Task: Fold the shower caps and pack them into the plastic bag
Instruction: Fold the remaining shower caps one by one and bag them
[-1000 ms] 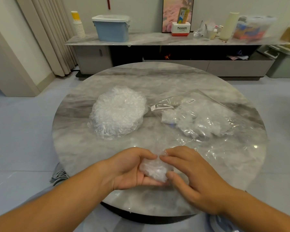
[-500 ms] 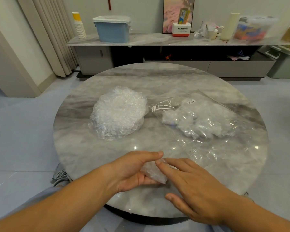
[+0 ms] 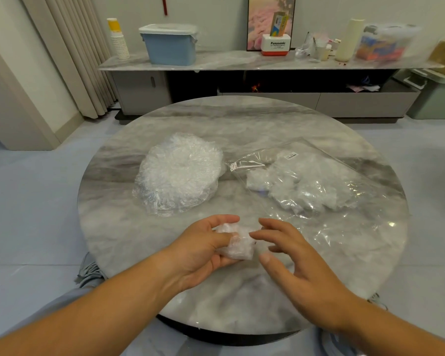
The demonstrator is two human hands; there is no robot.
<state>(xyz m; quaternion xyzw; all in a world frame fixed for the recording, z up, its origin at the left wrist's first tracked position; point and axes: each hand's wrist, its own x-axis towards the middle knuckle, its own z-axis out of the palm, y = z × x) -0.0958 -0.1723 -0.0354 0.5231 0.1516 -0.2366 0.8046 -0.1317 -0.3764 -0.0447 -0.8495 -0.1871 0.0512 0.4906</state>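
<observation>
Just inside the table's (image 3: 242,129) near edge, left hand (image 3: 203,250) grips folded cap (image 3: 238,246), right hand (image 3: 301,265) spread beside.

On the surface (image 3: 242,129), the pile of shower caps (image 3: 179,173) lies left of centre; the plastic bag (image 3: 357,222) lies beside it toward the right edge, folded caps (image 3: 301,188) inside. Before both, toward the near edge, 1 cap (image 3: 238,244) lies in the left grip (image 3: 203,253).
</observation>
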